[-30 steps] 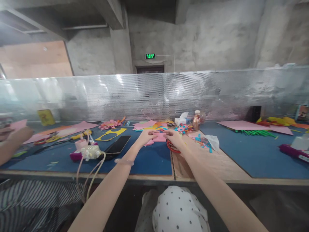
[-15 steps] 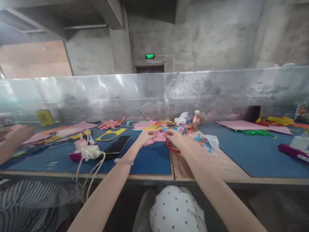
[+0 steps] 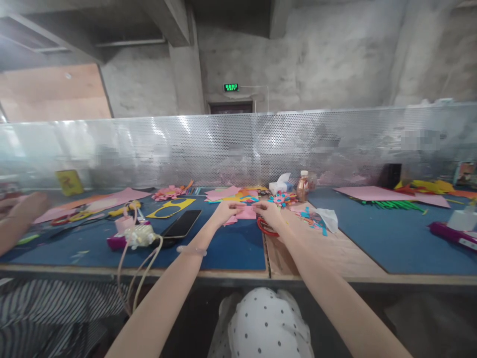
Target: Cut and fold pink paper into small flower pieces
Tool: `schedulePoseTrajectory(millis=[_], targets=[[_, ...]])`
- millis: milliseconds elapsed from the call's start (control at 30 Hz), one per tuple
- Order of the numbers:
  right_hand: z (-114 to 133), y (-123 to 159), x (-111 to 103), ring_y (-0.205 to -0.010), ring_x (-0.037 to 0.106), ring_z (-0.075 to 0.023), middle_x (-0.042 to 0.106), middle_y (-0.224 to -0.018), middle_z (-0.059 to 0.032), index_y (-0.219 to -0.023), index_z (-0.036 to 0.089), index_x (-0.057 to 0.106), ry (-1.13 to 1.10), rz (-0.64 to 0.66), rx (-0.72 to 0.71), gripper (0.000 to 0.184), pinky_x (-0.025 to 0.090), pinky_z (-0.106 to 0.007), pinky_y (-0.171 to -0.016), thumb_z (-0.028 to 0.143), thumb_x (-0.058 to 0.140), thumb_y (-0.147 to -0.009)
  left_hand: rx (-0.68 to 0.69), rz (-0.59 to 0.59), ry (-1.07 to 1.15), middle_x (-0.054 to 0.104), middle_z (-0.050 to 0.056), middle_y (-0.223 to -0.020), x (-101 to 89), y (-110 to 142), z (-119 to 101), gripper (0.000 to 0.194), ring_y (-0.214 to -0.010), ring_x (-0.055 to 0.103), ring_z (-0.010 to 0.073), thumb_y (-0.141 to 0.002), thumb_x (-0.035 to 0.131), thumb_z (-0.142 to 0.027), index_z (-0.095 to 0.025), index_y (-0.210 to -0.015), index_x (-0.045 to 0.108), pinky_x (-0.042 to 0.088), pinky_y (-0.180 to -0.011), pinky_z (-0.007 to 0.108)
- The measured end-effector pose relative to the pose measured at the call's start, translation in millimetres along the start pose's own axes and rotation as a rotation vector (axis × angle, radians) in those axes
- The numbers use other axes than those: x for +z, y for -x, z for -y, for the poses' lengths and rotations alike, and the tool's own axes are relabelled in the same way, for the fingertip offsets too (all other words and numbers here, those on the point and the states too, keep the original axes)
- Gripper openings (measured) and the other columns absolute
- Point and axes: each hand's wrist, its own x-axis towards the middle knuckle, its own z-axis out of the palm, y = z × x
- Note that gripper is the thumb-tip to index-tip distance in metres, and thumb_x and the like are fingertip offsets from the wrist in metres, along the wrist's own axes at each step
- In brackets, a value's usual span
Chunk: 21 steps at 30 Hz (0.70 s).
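Between my hands is a piece of pink paper [image 3: 246, 213], raised a little over the blue mat [image 3: 234, 253]. My left hand [image 3: 225, 212] pinches its left edge, fingers closed. On the opposite edge, my right hand [image 3: 267, 212] grips it the same way. More pink and orange sheets [image 3: 223, 193] lie just behind my hands. Red-handled scissors, as they appear, show as a red loop [image 3: 265, 227] under my right wrist. Beyond that hand sits a pink and blue paper flower [image 3: 282, 199].
Left of me are a phone [image 3: 183, 223], a power strip with plugs and cables [image 3: 139, 234], and yellow paper with cut-out holes [image 3: 171, 208]. A bottle [image 3: 302, 186], a tissue pack [image 3: 280, 185] and blue scraps [image 3: 316, 221] lie right. A co-worker's hands [image 3: 22, 211] are far left.
My hands and the pink paper stay almost in place. At the far left, the co-worker's hands have shifted slightly.
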Motion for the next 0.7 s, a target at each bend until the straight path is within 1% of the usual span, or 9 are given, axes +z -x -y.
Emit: schedulePoseTrajectory(millis=[100,233,333,400,433,467,567,633,700], targets=[[-2.3,-1.8,0.8,-0.059,0.052,-0.01,0.062,-0.067,-0.0015,-0.082,0.013,0.067,0.001,-0.017,-0.009,0.022,0.042,-0.024,-0.061,0.023,0.06,-0.063,0.008,0.015,0.003,0.066,0.004,-0.069,-0.6,0.0,1.2,0.037,-0.064,0.058,0.013,-0.063,0.063,-0.024,-0.013,-0.099,0.063,0.045,-0.065,0.026],[-3.6,-2.2,-0.3,-0.058,0.053,-0.0103,0.062,-0.066,-0.0012,-0.08,0.013,0.067,0.017,-0.02,-0.002,0.02,0.043,-0.024,-0.061,0.024,0.06,-0.064,0.006,-0.012,0.001,0.068,0.006,-0.08,-0.5,1.1,0.3,0.03,-0.072,0.059,0.0148,-0.062,0.064,-0.022,-0.013,-0.09,0.066,0.046,-0.07,0.027],[-4.5,-2.0,0.4,-0.058,0.054,-0.0105,0.062,-0.064,0.0,-0.089,0.015,0.065,-0.039,-0.037,-0.026,0.027,0.044,-0.023,-0.06,0.027,0.061,-0.065,0.006,-0.044,-0.011,0.068,0.007,-0.082,-0.7,0.8,-0.5,0.029,-0.075,0.06,0.016,-0.063,0.063,-0.023,-0.013,-0.09,0.066,0.047,-0.07,0.028],[-5.4,-2.1,4.0,-0.055,0.054,-0.0105,0.061,-0.063,0.001,-0.099,0.017,0.061,-0.151,-0.03,0.013,0.036,0.045,-0.023,-0.056,0.028,0.064,-0.065,0.012,-0.076,0.008,0.068,0.008,-0.085,-0.9,-0.2,-1.4,0.03,-0.078,0.06,0.0167,-0.063,0.062,-0.024,-0.012,-0.091,0.066,0.047,-0.07,0.027],[-5.7,-2.1,6.7,-0.054,0.055,-0.0107,0.062,-0.062,0.0009,-0.1,0.017,0.06,-0.225,-0.018,0.058,0.038,0.046,-0.023,-0.054,0.028,0.065,-0.064,0.014,-0.091,0.022,0.068,0.008,-0.086,-0.8,-0.7,-2.1,0.031,-0.079,0.06,0.017,-0.064,0.062,-0.024,-0.012,-0.092,0.065,0.047,-0.07,0.028],[-5.8,-1.9,9.8,-0.054,0.057,-0.0112,0.062,-0.063,0.0002,-0.098,0.016,0.06,-0.305,0.0,0.113,0.037,0.047,-0.023,-0.054,0.028,0.067,-0.063,0.015,-0.105,0.036,0.067,0.008,-0.087,-0.6,-1.2,-3.1,0.031,-0.081,0.06,0.0172,-0.064,0.061,-0.025,-0.012,-0.092,0.065,0.047,-0.071,0.028],[-4.4,0.4,18.7,-0.06,0.062,-0.0142,0.064,-0.066,-0.0043,-0.08,0.013,0.06,-0.549,0.085,0.255,0.022,0.05,-0.025,-0.06,0.028,0.067,-0.064,0.025,-0.137,0.052,0.067,0.008,-0.09,1.5,-2.2,-6.8,0.031,-0.082,0.061,0.0177,-0.065,0.06,-0.026,-0.014,-0.092,0.065,0.047,-0.074,0.029],[-2.3,3.0,22.2,-0.064,0.064,-0.0162,0.065,-0.066,-0.0064,-0.075,0.012,0.059,-0.666,0.12,0.3,0.019,0.051,-0.027,-0.063,0.025,0.068,-0.064,0.044,-0.157,0.06,0.067,0.008,-0.091,3.5,-2.6,-8.6,0.03,-0.082,0.061,0.0178,-0.065,0.06,-0.026,-0.014,-0.092,0.066,0.047,-0.077,0.031],[-0.1,5.4,23.4,-0.066,0.064,-0.0172,0.065,-0.067,-0.0073,-0.075,0.012,0.058,-0.732,0.121,0.312,0.018,0.052,-0.027,-0.064,0.022,0.068,-0.063,0.068,-0.167,0.079,0.067,0.008,-0.092,5.3,-3.0,-9.4,0.03,-0.084,0.061,0.0178,-0.065,0.06,-0.026,-0.014,-0.091,0.066,0.046,-0.08,0.032]])
